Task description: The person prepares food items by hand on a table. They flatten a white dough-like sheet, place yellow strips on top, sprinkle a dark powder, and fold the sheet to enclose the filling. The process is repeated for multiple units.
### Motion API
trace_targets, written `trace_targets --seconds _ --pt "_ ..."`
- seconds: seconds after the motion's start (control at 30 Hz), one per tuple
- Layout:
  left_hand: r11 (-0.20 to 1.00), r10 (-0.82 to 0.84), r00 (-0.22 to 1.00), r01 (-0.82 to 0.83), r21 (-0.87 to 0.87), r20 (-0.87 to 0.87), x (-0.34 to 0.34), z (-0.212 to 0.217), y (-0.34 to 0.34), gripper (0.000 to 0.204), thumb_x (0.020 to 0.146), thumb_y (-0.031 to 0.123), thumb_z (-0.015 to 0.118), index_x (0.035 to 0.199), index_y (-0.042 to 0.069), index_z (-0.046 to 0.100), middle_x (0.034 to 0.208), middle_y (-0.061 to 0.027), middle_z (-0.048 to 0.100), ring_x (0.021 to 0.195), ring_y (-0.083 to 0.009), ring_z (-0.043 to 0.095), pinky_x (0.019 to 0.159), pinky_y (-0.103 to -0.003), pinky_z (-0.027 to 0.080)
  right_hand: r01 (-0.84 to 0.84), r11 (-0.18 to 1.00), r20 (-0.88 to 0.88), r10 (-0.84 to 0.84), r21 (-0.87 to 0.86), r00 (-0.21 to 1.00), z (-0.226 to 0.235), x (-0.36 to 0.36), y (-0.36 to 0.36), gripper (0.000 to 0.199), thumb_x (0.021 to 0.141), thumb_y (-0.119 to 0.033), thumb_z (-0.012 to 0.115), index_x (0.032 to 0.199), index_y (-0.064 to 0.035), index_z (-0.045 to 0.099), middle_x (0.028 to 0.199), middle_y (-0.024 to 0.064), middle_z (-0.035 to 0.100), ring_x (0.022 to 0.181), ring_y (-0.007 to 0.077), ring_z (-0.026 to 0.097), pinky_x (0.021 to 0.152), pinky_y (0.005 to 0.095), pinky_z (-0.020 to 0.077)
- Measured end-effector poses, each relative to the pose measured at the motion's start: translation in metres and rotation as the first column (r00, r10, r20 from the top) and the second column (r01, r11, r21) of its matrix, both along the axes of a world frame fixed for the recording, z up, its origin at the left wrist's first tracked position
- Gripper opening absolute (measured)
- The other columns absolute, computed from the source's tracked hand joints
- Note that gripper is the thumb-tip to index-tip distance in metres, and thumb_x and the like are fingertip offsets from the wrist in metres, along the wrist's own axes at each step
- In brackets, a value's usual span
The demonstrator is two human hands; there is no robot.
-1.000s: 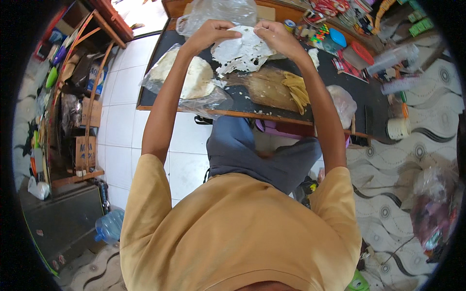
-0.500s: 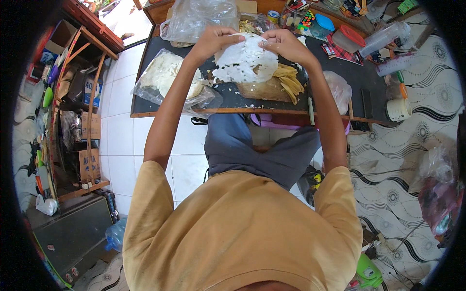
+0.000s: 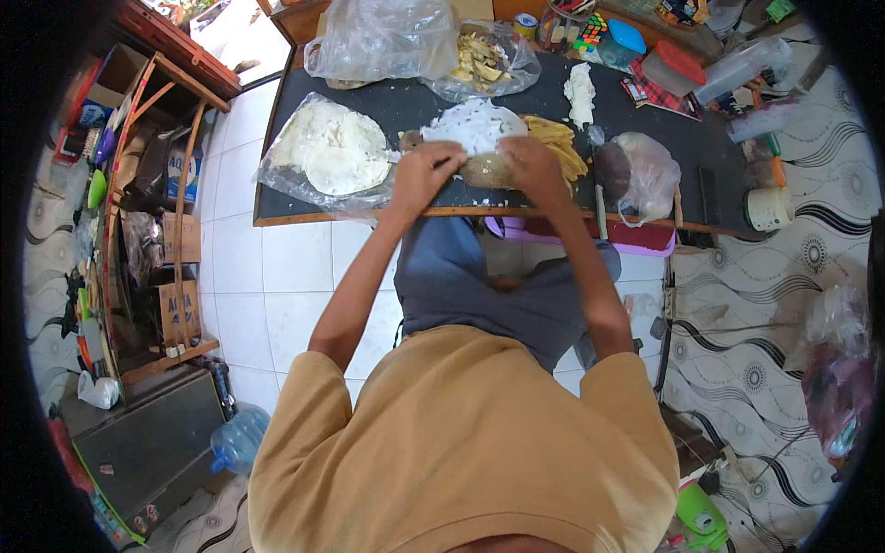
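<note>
A thin, round white wrapper sheet [image 3: 475, 124] with ragged holes lies over a wooden board [image 3: 489, 172] on the dark table. My left hand [image 3: 427, 175] pinches its near left edge. At the near right edge, my right hand [image 3: 533, 169] has its fingers closed on the sheet, slightly blurred. Yellow sliced strips, perhaps banana [image 3: 556, 143], are heaped beside the board, just past my right hand. To the left, a stack of round pale wrapper sheets [image 3: 346, 152] rests on clear plastic.
Behind the board sit a bag of yellow-brown pieces [image 3: 481, 60] and a large clear plastic bag [image 3: 383, 41]. On the right are a crumpled white piece [image 3: 580, 94], a knife [image 3: 601, 212], a plastic bag [image 3: 648, 175], lidded containers [image 3: 619, 44] and a white tub [image 3: 767, 209].
Both hands have come down and nearer with the wrapper sheet, which was held up and now lies on the board. The heaped strips and the bag behind show more fully.
</note>
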State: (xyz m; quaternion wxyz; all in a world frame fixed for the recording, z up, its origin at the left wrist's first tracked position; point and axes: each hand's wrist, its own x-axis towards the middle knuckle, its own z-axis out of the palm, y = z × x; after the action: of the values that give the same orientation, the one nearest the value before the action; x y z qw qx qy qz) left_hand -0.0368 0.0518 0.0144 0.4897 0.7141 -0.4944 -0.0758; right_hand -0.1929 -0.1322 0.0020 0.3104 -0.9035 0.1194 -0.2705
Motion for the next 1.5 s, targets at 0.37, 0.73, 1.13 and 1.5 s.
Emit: trace_targets --seconds 0.37,0.73,1.13,1.5 --pt "0.998 0.025 0.967 -0.04 0.055 0.254 -0.028 -0.042 0.015 0.016 0.082 0.016 0.071 0.092 0.005 0.076 0.107 -0.0122 0.072 0.105 -0.03 0.064 0.096 -0.04 0.048 0.049 0.972 0.051 -0.038 -0.23 0.998 -0.052 -0.03 0.029 0.018 0.081 -0.006 0.065 0.098 -0.0025 0.068 0.112 0.0134 0.066 0.107 0.0331 0.061 0.097 0.0465 0.0465" --pt "0.993 -0.005 0.995 -0.007 0.114 0.103 -0.061 -0.012 0.03 0.034 0.08 0.013 0.075 0.113 0.007 0.07 0.127 -0.0152 0.063 0.111 -0.0318 0.063 0.101 -0.041 0.047 0.036 0.973 -0.001 -0.037 -0.229 0.999 -0.05 -0.037 0.039 0.034 0.079 -0.013 0.069 0.111 -0.0028 0.066 0.127 0.0173 0.06 0.12 0.0366 0.055 0.105 0.0482 0.0408" --pt "0.88 0.368 0.909 -0.408 0.242 0.193 0.071 0.015 0.14 0.036 0.073 -0.002 0.062 0.106 0.007 0.074 0.111 -0.0112 0.071 0.107 -0.0307 0.064 0.094 -0.038 0.05 0.178 0.983 0.107 -0.173 -0.041 0.979 -0.062 -0.049 0.07 0.041 0.083 -0.009 0.068 0.123 -0.0025 0.062 0.144 0.0199 0.047 0.134 0.0386 0.044 0.111 0.0491 0.0354" --pt "0.86 -0.028 0.954 -0.129 0.493 0.299 0.126 -0.003 0.16 0.041 0.068 0.012 0.078 0.108 0.014 0.076 0.126 -0.0084 0.065 0.118 -0.029 0.058 0.104 -0.039 0.045 0.218 0.976 0.151 -0.212 -0.02 0.965 -0.074 -0.048 0.066 0.04 0.081 -0.01 0.07 0.12 -0.0032 0.064 0.141 0.02 0.05 0.131 0.0395 0.047 0.109 0.05 0.0386"
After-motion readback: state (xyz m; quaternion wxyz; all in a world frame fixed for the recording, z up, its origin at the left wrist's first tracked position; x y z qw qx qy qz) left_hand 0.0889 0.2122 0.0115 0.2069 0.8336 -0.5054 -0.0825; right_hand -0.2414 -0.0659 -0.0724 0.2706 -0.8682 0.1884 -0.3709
